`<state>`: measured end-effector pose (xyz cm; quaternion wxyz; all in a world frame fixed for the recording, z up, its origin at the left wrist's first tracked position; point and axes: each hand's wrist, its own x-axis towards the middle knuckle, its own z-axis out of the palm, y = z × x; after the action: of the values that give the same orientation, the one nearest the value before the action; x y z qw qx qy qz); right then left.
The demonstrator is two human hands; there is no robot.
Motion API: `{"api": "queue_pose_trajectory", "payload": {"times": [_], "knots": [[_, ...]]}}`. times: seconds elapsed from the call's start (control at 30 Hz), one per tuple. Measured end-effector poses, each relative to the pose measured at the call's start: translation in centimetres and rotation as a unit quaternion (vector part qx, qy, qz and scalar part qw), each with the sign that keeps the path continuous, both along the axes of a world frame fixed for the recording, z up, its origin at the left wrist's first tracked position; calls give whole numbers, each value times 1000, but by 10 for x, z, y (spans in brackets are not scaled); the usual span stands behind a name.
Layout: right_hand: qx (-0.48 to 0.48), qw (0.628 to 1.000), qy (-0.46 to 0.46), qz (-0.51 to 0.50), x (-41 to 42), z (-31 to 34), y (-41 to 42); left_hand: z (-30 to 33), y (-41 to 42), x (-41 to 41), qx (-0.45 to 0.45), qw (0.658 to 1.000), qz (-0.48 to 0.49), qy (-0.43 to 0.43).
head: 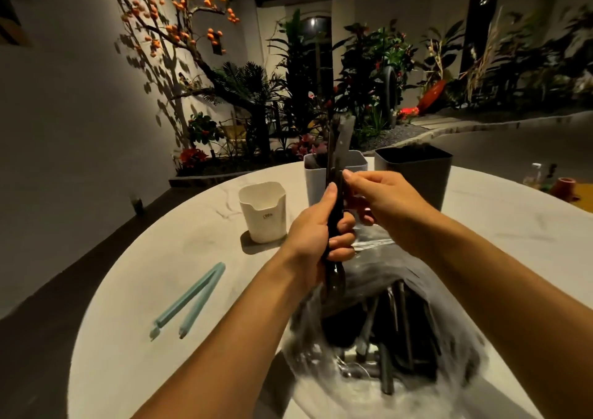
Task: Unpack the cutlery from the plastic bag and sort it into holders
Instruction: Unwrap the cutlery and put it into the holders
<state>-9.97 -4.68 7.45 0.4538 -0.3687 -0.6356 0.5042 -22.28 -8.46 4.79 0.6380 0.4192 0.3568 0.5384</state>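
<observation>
The sorting looks barely begun. The left hand (316, 235) is wrapped tight round a dark bundle of cutlery (335, 174) held upright, while the right hand (382, 197) pinches at 1 piece near the top. Just below both hands the plastic bag (385, 338) lies open with many dark pieces inside. Beyond the hands stand 3 holders (263, 213); whether any holds cutlery, I cannot tell.
</observation>
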Motion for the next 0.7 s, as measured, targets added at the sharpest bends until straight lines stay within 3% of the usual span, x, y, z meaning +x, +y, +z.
{"api": "queue_pose_trajectory", "payload": {"times": [0.23, 0.7], "knots": [[1, 998, 63, -25, 35, -30, -13, -22, -12, 27, 23, 999, 19, 39], [1, 997, 58, -49, 54, -38, -29, -34, -27, 18, 10, 998, -27, 64]]}}
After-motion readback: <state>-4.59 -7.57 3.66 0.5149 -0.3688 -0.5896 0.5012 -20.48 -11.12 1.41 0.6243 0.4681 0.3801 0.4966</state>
